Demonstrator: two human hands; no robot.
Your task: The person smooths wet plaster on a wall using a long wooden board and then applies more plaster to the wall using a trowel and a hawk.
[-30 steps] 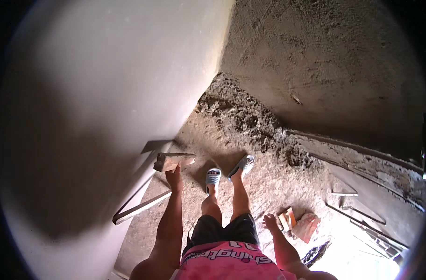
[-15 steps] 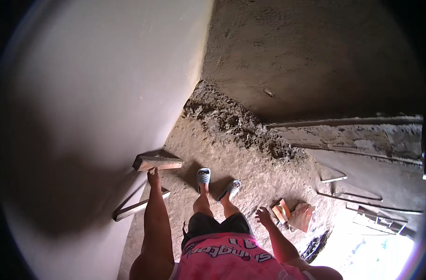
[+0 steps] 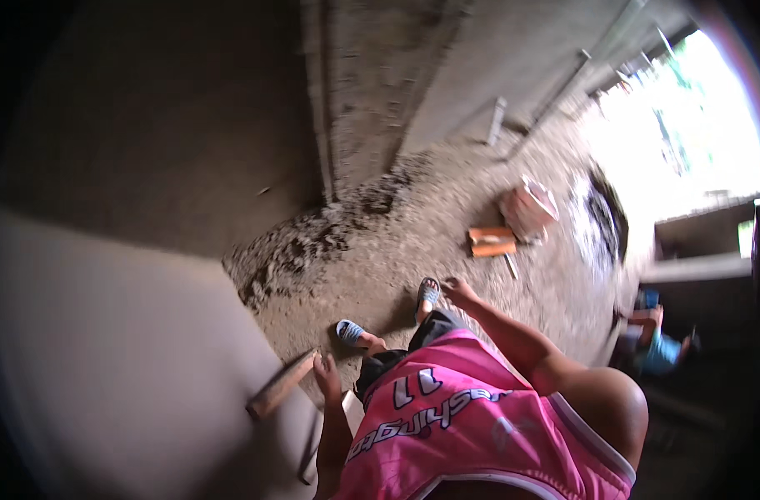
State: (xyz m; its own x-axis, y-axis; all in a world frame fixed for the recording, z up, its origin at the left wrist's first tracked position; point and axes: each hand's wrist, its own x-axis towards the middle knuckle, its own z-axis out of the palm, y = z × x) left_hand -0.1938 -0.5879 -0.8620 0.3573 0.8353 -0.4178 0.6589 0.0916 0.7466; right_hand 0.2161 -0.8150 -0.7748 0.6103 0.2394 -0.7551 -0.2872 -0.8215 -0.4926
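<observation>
My left hand (image 3: 327,377) is at the right end of a thick wooden bar (image 3: 282,386), beside the pale smooth wall. Its fingers point up, apart from one another; motion blur hides whether they touch the wood. Part of a second, thinner bar (image 3: 310,450) shows beside my left forearm. My right hand (image 3: 461,292) hangs above the dirt floor, just right of my right slipper (image 3: 428,290), loosely open and holding nothing. My left slipper (image 3: 350,332) is between that hand and the wooden bar.
An orange block-like piece (image 3: 492,242) lies by a pinkish crumpled bag (image 3: 529,208). Rubble (image 3: 322,237) lines the wall base. A pale bar (image 3: 496,122) leans farther back. A dark pit-like patch (image 3: 605,221) borders the bright opening. Another person (image 3: 662,350) in light blue is at right.
My view has swung right, bringing the other person into sight. My left hand has shifted from the bar's underside toward its right end. My right hand's spread fingers have relaxed.
</observation>
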